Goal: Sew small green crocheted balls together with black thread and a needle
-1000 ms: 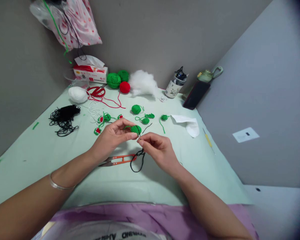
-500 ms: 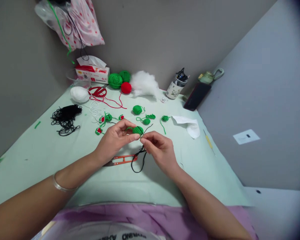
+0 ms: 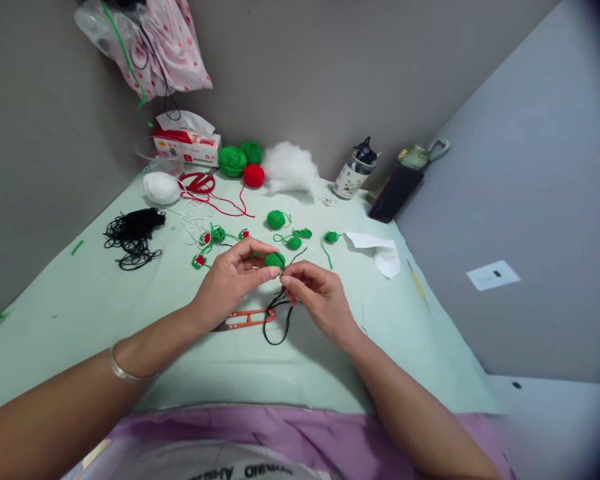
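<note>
My left hand (image 3: 233, 277) pinches a small green crocheted ball (image 3: 274, 260) between thumb and fingers, with a dark strand across its top. Against the ball's right side, my right hand (image 3: 316, 290) is closed in a pinch at the black yarn (image 3: 279, 341), which hangs below in a loop. Whether a needle is also between those fingertips I cannot tell. Under the hands lie orange thread snips (image 3: 250, 319), partly behind the left wrist. Beyond the left hand are green crocheted pieces with red and white parts (image 3: 199, 261).
Small green yarn balls (image 3: 276, 219) lie past the hands. At the back stand a tissue box (image 3: 190, 148), white stuffing (image 3: 291, 170) and a pen jar (image 3: 353, 177). Tangled black yarn (image 3: 134, 230) is at left; a yellow-handled crochet hook (image 3: 418, 283) and white tissue (image 3: 380, 252) are at right.
The green ball has turned or shifted slightly in my left fingers. My right hand stays close against it, and the black loop has moved only a little.
</note>
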### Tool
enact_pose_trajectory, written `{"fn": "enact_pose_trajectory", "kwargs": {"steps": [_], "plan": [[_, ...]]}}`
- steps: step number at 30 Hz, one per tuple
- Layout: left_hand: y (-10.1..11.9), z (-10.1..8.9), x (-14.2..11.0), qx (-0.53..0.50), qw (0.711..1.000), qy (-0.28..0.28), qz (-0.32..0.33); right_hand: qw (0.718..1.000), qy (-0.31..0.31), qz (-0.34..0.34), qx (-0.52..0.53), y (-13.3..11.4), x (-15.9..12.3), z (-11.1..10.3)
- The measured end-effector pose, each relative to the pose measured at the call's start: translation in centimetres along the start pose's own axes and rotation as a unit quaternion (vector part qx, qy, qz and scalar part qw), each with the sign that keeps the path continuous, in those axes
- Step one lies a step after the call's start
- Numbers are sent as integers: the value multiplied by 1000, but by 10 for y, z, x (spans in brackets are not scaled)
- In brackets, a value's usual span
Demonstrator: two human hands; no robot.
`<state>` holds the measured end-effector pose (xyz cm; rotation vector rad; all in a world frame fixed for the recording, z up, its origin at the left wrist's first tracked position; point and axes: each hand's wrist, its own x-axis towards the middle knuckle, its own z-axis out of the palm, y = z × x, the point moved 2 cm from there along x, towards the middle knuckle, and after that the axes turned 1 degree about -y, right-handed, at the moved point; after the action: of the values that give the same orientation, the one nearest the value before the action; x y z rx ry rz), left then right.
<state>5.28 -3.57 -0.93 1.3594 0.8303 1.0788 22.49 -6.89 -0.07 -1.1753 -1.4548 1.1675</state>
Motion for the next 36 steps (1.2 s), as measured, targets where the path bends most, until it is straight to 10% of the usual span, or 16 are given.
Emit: {"fn": "enact_pose_trajectory", "kwargs": {"steps": [14, 22, 28, 33, 36], "plan": [[-4, 6, 1, 21, 1000, -13, 2, 983, -32, 79, 161, 2, 4, -1], [-5, 8, 1, 14, 997, -50, -54, 984, 31, -85, -153, -7, 4, -17], [-8, 11, 1, 25, 996, -82, -30, 996, 15, -68, -60, -12, 8, -19], [-9, 9, 0, 50, 992, -102, -60, 972, 174, -88, 133, -28, 14, -56], [-7, 7, 2, 22, 990, -123, -68, 972, 92, 22, 213, -29, 17, -54]]}}
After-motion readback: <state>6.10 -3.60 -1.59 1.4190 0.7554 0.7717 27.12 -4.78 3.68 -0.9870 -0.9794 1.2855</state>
